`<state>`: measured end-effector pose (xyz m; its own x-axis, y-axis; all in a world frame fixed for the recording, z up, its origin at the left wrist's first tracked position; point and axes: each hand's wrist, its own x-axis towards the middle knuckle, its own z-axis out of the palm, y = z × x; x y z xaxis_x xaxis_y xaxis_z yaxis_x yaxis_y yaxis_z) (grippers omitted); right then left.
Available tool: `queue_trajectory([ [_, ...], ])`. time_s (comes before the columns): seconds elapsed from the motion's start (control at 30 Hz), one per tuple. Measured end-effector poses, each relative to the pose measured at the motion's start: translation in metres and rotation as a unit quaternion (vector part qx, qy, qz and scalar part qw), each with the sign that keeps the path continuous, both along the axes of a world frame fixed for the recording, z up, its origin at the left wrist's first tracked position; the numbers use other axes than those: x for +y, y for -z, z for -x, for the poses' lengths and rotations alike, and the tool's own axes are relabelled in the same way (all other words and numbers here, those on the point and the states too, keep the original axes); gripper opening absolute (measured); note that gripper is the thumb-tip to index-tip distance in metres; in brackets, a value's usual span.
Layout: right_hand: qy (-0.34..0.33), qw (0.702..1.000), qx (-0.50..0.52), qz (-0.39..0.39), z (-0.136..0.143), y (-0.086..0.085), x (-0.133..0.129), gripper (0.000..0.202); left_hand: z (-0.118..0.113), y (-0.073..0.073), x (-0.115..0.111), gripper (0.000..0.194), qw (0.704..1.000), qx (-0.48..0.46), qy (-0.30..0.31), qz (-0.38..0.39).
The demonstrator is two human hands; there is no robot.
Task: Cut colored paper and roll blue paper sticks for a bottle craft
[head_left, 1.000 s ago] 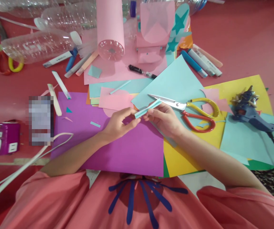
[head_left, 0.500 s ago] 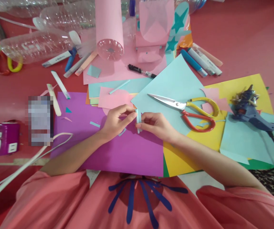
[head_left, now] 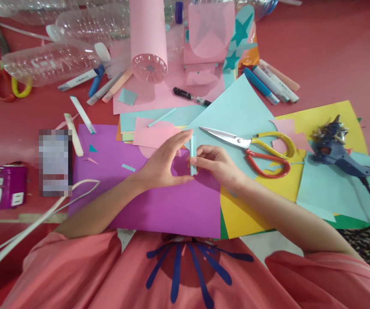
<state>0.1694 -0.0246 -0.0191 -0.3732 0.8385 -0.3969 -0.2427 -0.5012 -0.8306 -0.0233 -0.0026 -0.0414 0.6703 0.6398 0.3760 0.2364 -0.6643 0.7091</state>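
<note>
A thin light-blue paper roll stands lengthwise between my two hands, above the purple paper. My right hand pinches its side between thumb and curled fingers. My left hand spans the roll from end to end, with a fingertip at the far end and the thumb at the near end. Scissors with one yellow and one red handle lie to the right on a light-blue sheet. Another thin light-blue strip rests on the papers beyond my left hand.
A glue gun with a black cord lies at the right on papers. Markers, a black pen, clear bottles and a pink paper-wrapped bottle are farther back. At the left are a phone, purple power adapter and white cables.
My left hand has opened from a pinch at the roll's far end to a wide span over both ends. The roll and my right hand have shifted slightly right.
</note>
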Motion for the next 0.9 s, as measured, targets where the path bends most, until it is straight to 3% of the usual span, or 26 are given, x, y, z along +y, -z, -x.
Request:
queue_trajectory([
  [0.1, -0.005, 1.000, -0.001, 0.000, 0.000, -0.002, 0.000, 0.034, 0.000, 0.000, 0.000, 0.097, 1.000, 0.003, -0.011, -0.006],
  [0.3, -0.036, 0.999, 0.004, 0.009, -0.001, 0.001, 0.002, 0.034, 0.002, -0.002, 0.001, 0.079, 0.999, 0.007, -0.022, -0.048],
  [0.5, -0.071, 0.997, -0.012, 0.017, -0.007, -0.001, 0.005, 0.035, 0.004, -0.010, 0.003, 0.067, 0.998, 0.033, -0.036, -0.039],
  [0.67, -0.108, 0.985, -0.115, -0.066, -0.018, -0.016, -0.005, 0.030, 0.004, -0.009, 0.004, 0.069, 0.999, -0.024, -0.037, -0.021],
  [0.73, -0.113, 0.960, -0.218, -0.135, -0.033, -0.026, -0.015, 0.028, 0.004, -0.007, 0.003, 0.070, 0.998, -0.056, -0.030, 0.019],
  [0.8, -0.086, 0.909, -0.348, -0.211, -0.061, -0.036, -0.024, 0.026, 0.003, -0.005, 0.002, 0.070, 0.995, -0.074, -0.026, 0.063],
  [0.83, -0.050, 0.868, -0.430, -0.244, -0.081, -0.040, -0.027, 0.027, 0.003, -0.005, 0.002, 0.069, 0.994, -0.079, -0.024, 0.076],
  [0.9, 0.014, 0.746, -0.605, -0.279, -0.131, -0.045, -0.030, 0.027, 0.002, -0.004, 0.002, 0.068, 0.992, -0.087, -0.022, 0.087],
])
